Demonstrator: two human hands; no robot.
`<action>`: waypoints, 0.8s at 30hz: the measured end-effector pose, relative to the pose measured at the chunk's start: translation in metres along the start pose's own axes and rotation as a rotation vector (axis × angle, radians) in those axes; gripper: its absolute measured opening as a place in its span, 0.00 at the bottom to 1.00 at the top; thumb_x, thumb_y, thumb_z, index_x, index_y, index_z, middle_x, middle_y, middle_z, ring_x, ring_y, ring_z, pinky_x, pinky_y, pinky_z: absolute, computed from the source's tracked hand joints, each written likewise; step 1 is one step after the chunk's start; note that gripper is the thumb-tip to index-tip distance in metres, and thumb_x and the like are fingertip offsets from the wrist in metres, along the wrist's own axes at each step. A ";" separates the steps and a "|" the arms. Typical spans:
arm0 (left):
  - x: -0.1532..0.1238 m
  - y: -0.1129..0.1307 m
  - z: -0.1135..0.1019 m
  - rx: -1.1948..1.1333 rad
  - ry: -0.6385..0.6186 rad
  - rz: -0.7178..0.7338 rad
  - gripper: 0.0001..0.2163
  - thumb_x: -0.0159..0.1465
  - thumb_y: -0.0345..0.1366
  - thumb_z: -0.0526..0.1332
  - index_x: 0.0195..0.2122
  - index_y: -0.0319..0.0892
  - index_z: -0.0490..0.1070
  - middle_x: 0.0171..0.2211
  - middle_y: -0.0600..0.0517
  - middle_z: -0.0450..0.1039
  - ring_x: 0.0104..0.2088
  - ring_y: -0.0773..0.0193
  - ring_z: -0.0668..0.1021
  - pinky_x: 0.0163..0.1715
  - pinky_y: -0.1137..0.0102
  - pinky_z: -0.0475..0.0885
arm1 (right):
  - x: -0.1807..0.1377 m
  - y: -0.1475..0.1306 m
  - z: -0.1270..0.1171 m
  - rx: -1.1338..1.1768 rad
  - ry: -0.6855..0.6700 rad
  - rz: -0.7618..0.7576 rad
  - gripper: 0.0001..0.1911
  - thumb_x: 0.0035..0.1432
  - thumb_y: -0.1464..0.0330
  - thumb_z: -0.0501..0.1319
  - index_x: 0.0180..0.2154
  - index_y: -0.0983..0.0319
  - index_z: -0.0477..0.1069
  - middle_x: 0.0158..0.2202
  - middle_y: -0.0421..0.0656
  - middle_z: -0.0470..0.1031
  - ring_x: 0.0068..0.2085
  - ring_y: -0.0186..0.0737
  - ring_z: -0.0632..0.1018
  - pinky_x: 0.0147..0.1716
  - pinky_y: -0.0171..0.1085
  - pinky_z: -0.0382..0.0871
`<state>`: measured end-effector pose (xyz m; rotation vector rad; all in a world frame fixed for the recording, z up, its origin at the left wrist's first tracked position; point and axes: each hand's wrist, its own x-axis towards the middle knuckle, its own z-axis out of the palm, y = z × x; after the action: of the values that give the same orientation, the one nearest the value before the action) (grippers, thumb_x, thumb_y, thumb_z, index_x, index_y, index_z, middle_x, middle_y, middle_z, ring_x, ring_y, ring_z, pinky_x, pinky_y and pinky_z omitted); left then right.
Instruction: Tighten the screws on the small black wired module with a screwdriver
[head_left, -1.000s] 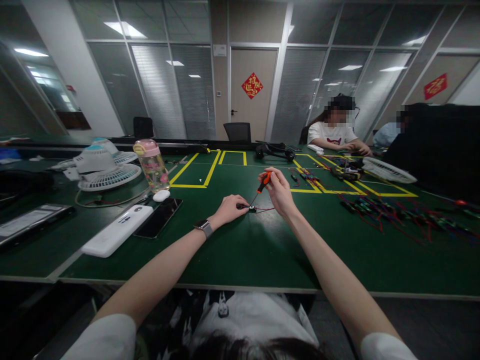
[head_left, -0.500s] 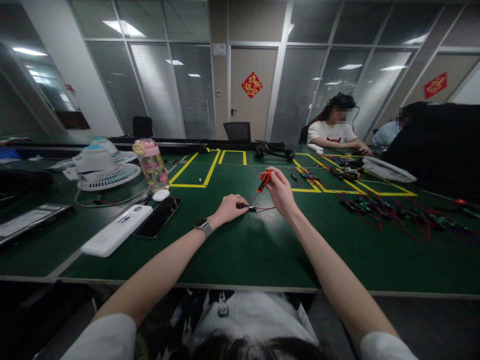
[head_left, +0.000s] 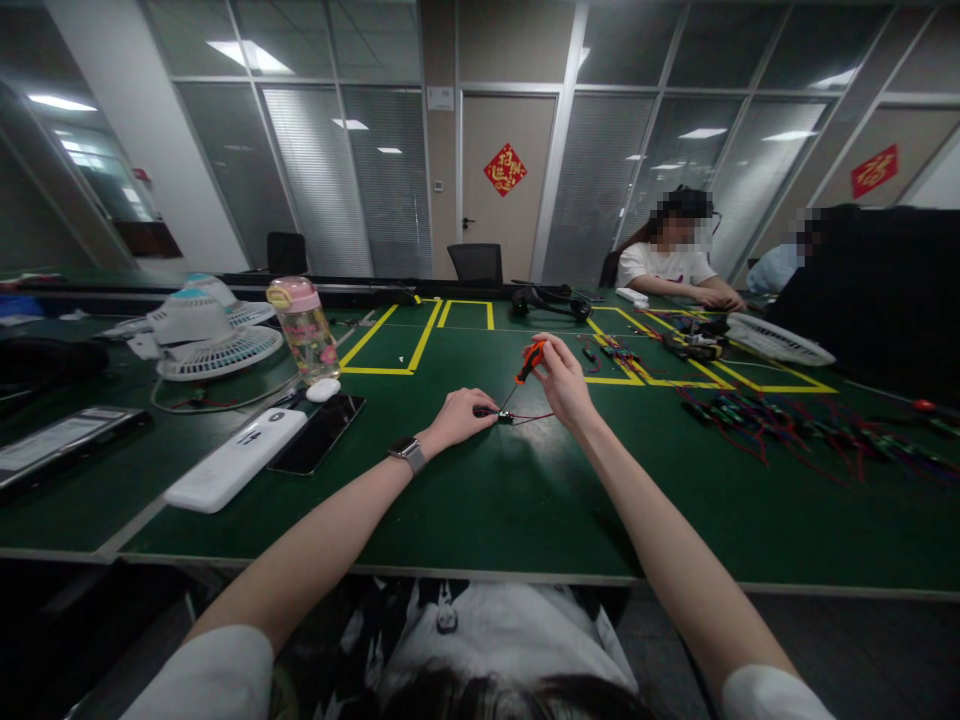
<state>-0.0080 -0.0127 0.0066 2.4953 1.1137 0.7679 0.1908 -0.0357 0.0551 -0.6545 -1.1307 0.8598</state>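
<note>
My left hand (head_left: 459, 415) rests on the green table (head_left: 525, 490) and pinches a small black part (head_left: 501, 414) with a red wire (head_left: 534, 416) running off to the right. My right hand (head_left: 562, 380) is closed round an orange-and-black screwdriver (head_left: 527, 364), held tilted with its tip down on the small part. A watch (head_left: 409, 452) sits on my left wrist.
At the left lie a white power bank (head_left: 236, 459), a dark phone (head_left: 318, 433), a pink-capped bottle (head_left: 304, 330) and a small fan (head_left: 210, 335). Red-wired parts (head_left: 787, 420) are scattered at the right. A person in white (head_left: 667, 265) sits across the table beside another fan (head_left: 776, 340). Yellow tape marks boxes.
</note>
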 end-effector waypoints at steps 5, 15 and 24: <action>0.000 0.000 0.000 0.003 0.005 0.008 0.07 0.66 0.36 0.67 0.42 0.46 0.84 0.47 0.51 0.82 0.48 0.56 0.80 0.54 0.62 0.71 | 0.001 0.000 -0.002 -0.039 -0.001 -0.014 0.19 0.50 0.50 0.73 0.38 0.53 0.77 0.30 0.36 0.74 0.35 0.37 0.76 0.40 0.38 0.72; 0.000 -0.002 0.000 -0.001 -0.001 0.008 0.07 0.66 0.37 0.67 0.42 0.47 0.84 0.48 0.52 0.82 0.48 0.55 0.80 0.54 0.61 0.70 | 0.001 -0.003 -0.003 -0.030 -0.063 -0.009 0.17 0.55 0.51 0.70 0.41 0.53 0.76 0.33 0.38 0.77 0.38 0.39 0.78 0.41 0.40 0.74; 0.000 -0.001 0.001 -0.006 0.011 0.011 0.06 0.66 0.35 0.67 0.41 0.46 0.84 0.47 0.52 0.82 0.48 0.57 0.80 0.54 0.63 0.71 | 0.000 -0.007 0.000 0.016 -0.085 0.071 0.23 0.52 0.49 0.71 0.46 0.52 0.75 0.37 0.40 0.80 0.43 0.43 0.80 0.44 0.42 0.73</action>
<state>-0.0082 -0.0119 0.0055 2.4970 1.1002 0.7881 0.1921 -0.0393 0.0609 -0.6531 -1.1811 0.9638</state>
